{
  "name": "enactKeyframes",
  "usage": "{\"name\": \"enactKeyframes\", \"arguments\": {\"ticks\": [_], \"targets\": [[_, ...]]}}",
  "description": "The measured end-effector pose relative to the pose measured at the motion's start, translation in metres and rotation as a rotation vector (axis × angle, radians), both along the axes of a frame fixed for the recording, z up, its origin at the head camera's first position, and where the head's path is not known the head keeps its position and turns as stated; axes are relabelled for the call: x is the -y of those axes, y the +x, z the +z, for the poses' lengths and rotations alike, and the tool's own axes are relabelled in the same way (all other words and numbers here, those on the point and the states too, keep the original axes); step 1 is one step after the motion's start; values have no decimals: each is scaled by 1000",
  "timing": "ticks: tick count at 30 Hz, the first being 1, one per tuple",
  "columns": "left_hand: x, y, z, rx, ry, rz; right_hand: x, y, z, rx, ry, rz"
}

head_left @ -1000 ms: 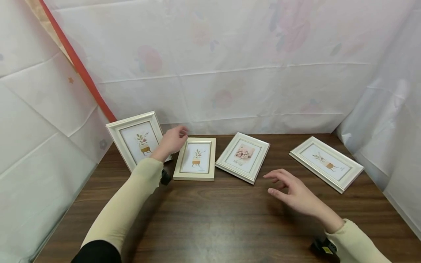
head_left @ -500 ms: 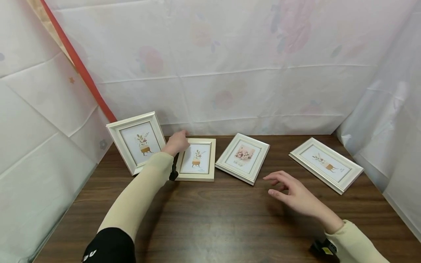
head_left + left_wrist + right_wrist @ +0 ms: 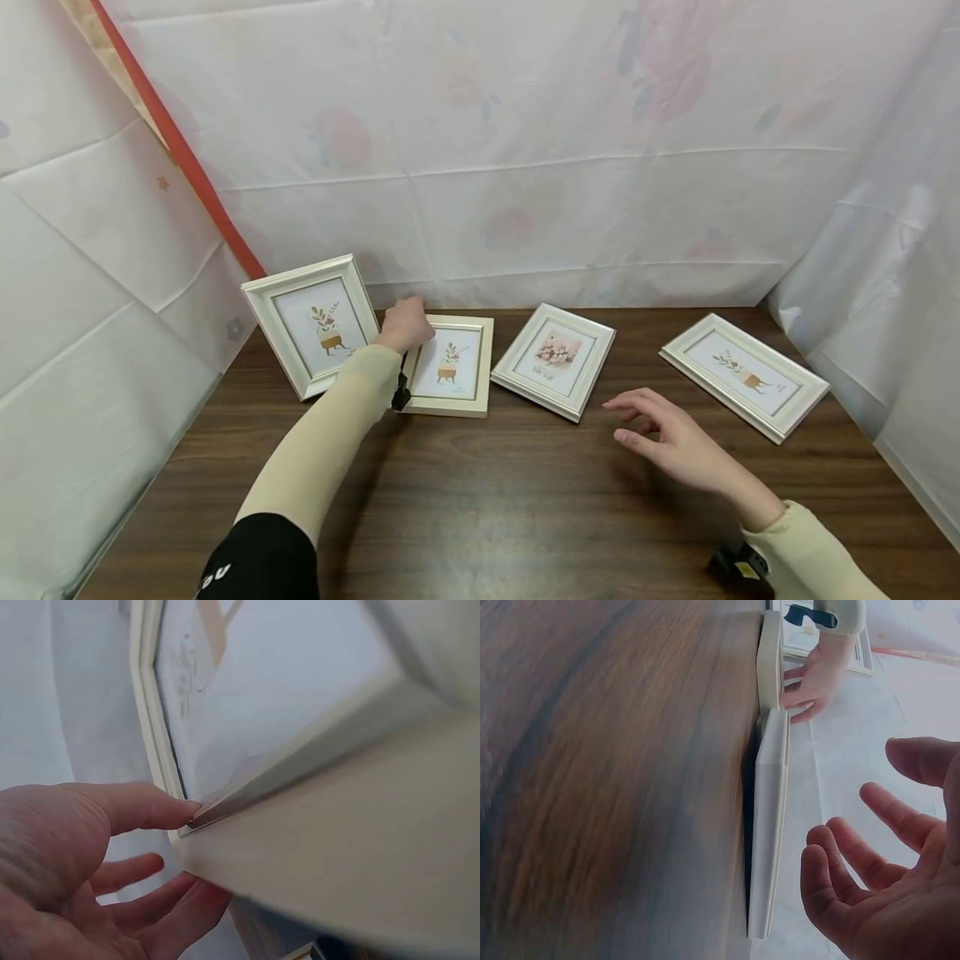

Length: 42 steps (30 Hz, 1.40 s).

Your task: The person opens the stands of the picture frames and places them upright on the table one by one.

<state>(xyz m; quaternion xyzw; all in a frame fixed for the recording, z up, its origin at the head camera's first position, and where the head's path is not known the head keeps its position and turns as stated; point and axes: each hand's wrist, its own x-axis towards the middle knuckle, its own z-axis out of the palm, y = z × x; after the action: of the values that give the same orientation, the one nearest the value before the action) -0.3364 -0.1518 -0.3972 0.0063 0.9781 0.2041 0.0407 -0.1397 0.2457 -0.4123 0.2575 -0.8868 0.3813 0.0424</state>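
Note:
My left hand (image 3: pixel 405 323) pinches the far left corner of a cream picture frame (image 3: pixel 450 367) showing a potted plant. In the left wrist view, the thumb lies on the front border of the frame (image 3: pixel 322 825), with fingers behind it. Just left, a larger white picture frame (image 3: pixel 322 325) stands tilted back. Over the table, my right hand (image 3: pixel 675 437) holds nothing; its fingers are loosely bent. Nearest to it lies a white picture frame with a pink flower print (image 3: pixel 555 358). The right wrist view shows this right hand (image 3: pixel 900 870) apart from the frames.
Another white picture frame (image 3: pixel 745 375) lies angled on the right of the brown wooden table (image 3: pixel 487 508). White patterned cloth (image 3: pixel 510 150) hangs behind the table and along both sides. A red strip (image 3: pixel 180 150) runs down the back left corner.
My left hand has moved slightly right and down from beside the standing frame onto the cream frame's corner, and that frame has shifted a little. The right hand has hardly moved.

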Motion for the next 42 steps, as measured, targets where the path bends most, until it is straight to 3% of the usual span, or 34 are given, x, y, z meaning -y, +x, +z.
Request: {"name": "enactKeyframes", "arguments": {"ticks": [12, 18, 25, 32, 42], "targets": [[-1, 11, 17, -85, 50, -40, -11, -4, 7, -62, -29, -12], [-1, 15, 27, -82, 47, -46, -21, -10, 8, -31, -16, -44], [3, 17, 33, -128, 47, -66, -31, -16, 6, -5, -10, -79], [11, 27, 44, -148, 153, -63, -45, -20, 5, 18, -28, -125], [29, 45, 53, -137, 363, -143, -62, -23, 5, -20, -54, -197]]}}
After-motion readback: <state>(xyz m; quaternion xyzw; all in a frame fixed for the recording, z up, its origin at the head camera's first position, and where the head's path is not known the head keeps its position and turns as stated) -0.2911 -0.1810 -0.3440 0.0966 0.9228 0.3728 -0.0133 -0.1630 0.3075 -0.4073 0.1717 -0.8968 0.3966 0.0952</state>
